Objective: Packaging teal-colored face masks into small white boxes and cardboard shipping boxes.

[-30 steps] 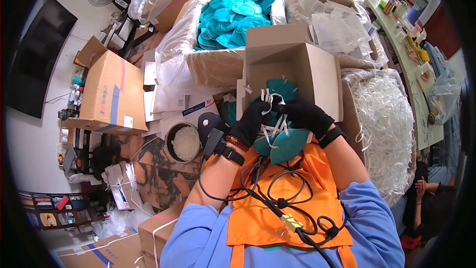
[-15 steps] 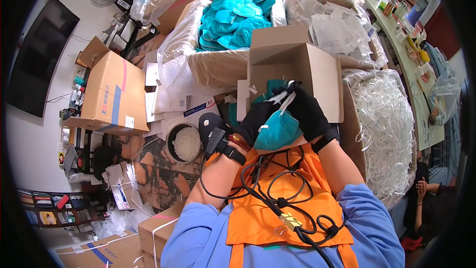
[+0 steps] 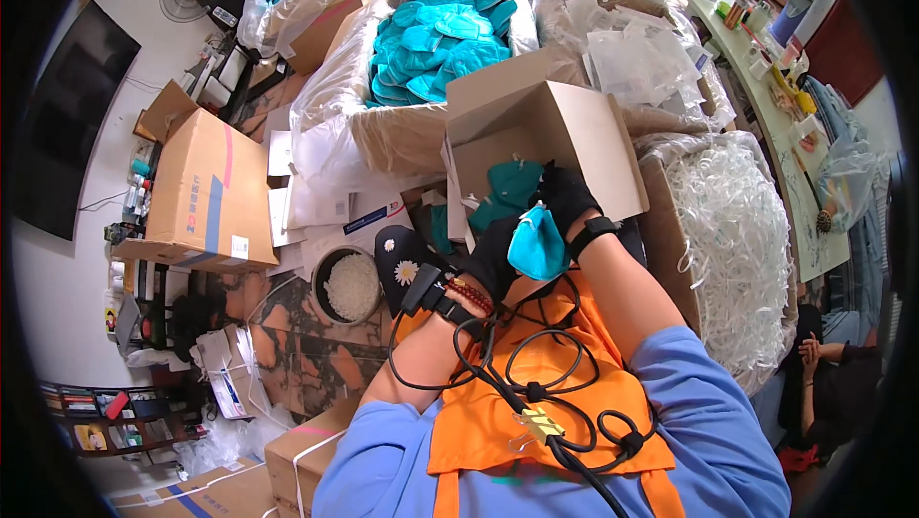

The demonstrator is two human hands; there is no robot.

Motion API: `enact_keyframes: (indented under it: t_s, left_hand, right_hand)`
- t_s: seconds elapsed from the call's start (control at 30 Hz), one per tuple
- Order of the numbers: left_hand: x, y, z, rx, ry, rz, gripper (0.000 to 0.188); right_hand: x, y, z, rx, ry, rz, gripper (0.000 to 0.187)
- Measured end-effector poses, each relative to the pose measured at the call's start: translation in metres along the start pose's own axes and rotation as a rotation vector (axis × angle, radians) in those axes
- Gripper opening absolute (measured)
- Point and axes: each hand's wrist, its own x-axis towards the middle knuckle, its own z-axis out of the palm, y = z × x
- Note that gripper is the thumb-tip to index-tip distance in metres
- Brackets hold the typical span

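Furthest left on my feed, near the hands, a round pot (image 3: 319, 282) holds white granules; right of it, a lined carton (image 3: 402, 135) is heaped above its edges with loose teal masks (image 3: 440, 34). Next comes the black-gloved left hand (image 3: 495, 258), close against the left edge of the folded teal mask (image 3: 537, 248); its fingertips are hidden, so I cannot tell whether they grip. Behind it stands a pale carton (image 3: 498, 140), flaps raised, more masks (image 3: 514, 181) lying toward its near side. The mask between the hands sits on the wearer's side of that carton's near edge, about midway between the two near corners, tilted, upper tip by the right hand (image 3: 567, 200). The right fingers are curled there and seem to pinch it. I judge the mask very light and soft, with a little spring along its fold, hard to break but easy to crease, and perhaps slick under gloves. I'd hold it flat across the body near the folded edge; a grip on thin straps alone would let it swing and twist. Far right, a lined box (image 3: 670, 231) brims with white strips (image 3: 737, 240).
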Motion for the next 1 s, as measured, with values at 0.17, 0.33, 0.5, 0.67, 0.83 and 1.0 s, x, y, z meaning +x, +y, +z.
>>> enact_keyframes:
  t_s: [0.17,0.33,0.5,0.67,0.83,1.0]
  left_hand:
    - [-0.018,-0.006,0.013,0.033,0.173,0.114,0.024]
    - [-0.028,-0.010,0.019,0.016,0.193,0.125,0.024]
    - [-0.039,-0.011,0.018,0.020,0.195,0.112,0.024]
    - [-0.042,-0.010,0.019,-0.003,0.197,0.101,0.024]
    - [-0.035,-0.007,0.016,-0.067,0.216,0.063,0.023]
    - [-0.013,0.005,-0.001,-0.284,0.346,-0.092,0.023]
  right_hand:
    - [0.008,-0.006,-0.004,-1.082,0.060,-0.146,0.051]
    - [0.025,0.013,0.001,-1.134,0.257,-0.087,0.055]
    - [0.040,0.021,0.011,-1.026,0.351,0.024,0.048]
    - [0.049,0.034,0.017,-1.046,0.396,-0.010,0.048]
    - [0.057,0.040,0.017,-0.913,0.425,-0.132,0.028]
    - [0.012,0.009,0.017,0.453,-0.118,0.140,0.022]
